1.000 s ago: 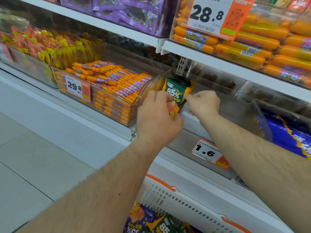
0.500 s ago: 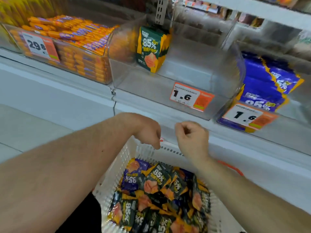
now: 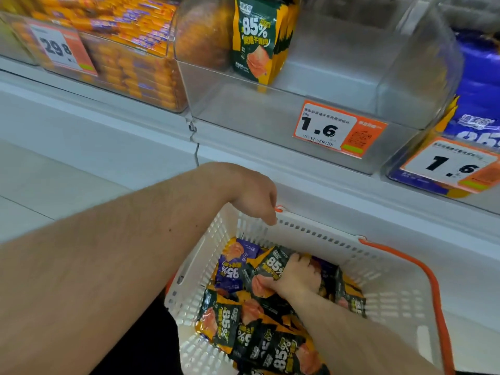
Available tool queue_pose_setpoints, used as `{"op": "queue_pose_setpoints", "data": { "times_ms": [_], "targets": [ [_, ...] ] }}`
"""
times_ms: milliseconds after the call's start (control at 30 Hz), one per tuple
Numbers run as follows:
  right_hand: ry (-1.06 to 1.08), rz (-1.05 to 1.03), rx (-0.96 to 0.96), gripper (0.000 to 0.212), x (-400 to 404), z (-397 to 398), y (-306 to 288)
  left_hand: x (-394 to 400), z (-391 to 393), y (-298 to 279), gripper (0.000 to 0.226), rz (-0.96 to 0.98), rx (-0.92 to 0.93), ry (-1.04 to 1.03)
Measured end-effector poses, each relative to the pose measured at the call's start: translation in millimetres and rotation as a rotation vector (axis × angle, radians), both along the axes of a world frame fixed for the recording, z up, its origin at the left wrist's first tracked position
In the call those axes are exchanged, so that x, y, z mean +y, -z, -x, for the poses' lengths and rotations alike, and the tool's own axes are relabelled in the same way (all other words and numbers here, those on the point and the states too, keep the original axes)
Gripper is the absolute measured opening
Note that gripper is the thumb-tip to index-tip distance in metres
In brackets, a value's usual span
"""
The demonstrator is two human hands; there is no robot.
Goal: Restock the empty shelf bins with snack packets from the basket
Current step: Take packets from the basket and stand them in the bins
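The snack packets (image 3: 270,328) are small glossy sachets, mostly dark green with orange-yellow edges, a large white "85%" and a pink meat picture; a purple one marked "95" (image 3: 232,269) lies among them. They are heaped loosely in a white slotted basket (image 3: 389,293) with an orange handle (image 3: 422,269), low in the centre and right of the frame.

The right hand (image 3: 295,277) is down inside the basket, fingers and thumb curled round a green 85% packet (image 3: 273,263) at the top of the heap. The left hand (image 3: 254,196) hangs above the basket's far left rim, fingers pointing down and loosely curled, holding nothing; its forearm crosses the lower left of the frame and hides the basket's near left corner.

In the upper centre a clear plastic bin (image 3: 392,85) sits on the white shelf (image 3: 108,125). It holds one short upright row of green 85% packets (image 3: 257,41) near its left side. An orange-and-white price tag reading 1.6 (image 3: 338,128) is fixed to the bin's front.

At the upper left a neighbouring clear bin (image 3: 130,50) is packed with orange stick-shaped snacks and carries a 29.8 tag (image 3: 62,50). At the right edge another bin holds purple packets (image 3: 479,104) behind a second 1.6 tag (image 3: 451,166).
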State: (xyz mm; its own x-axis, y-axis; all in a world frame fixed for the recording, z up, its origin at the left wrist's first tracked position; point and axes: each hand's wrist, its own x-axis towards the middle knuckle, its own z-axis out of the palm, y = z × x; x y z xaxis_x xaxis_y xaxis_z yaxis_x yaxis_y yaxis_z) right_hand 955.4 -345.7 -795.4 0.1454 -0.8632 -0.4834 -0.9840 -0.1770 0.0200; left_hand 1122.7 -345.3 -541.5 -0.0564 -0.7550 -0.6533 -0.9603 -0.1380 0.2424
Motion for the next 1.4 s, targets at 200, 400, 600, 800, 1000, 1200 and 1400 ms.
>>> {"op": "queue_pose_setpoints", "data": {
  "times_ms": [200, 400, 600, 800, 1000, 1200, 1400],
  "targets": [
    [0.072, -0.035, 0.046, 0.102, -7.6, -7.6, -2.9, -3.0, 1.0, -6.0, 0.050, 0.027, 0.015, -0.005],
    [0.056, -0.131, -0.300, 0.028, -20.0, -8.9, -40.8, -0.5, -2.5, -14.1, 0.051, 0.051, 0.048, -0.039],
    [-0.139, -0.178, -0.588, 0.035, -36.5, -19.8, -125.8, 4.1, -26.5, -18.8, 0.033, 0.057, 0.008, -0.109],
    [-0.142, -0.247, -0.939, 0.021, -51.0, -23.1, -224.0, 11.8, -45.6, -31.3, 0.068, 0.171, 0.232, -0.352],
    [-0.059, -0.356, -1.182, 0.017, -60.5, -17.9, -274.2, 12.5, -51.8, -38.4, 0.045, 0.291, 0.649, -0.636],
    [-0.054, -0.380, -1.257, 0.007, -64.9, -25.6, -298.7, 9.8, -54.9, -52.6, 0.016, 0.490, 1.000, -0.779],
    [-0.006, -0.385, -1.317, 0.017, -66.7, -41.0, -328.7, 12.3, -52.6, -75.4, 0.007, 0.789, 1.183, -0.960]
  ]
}}
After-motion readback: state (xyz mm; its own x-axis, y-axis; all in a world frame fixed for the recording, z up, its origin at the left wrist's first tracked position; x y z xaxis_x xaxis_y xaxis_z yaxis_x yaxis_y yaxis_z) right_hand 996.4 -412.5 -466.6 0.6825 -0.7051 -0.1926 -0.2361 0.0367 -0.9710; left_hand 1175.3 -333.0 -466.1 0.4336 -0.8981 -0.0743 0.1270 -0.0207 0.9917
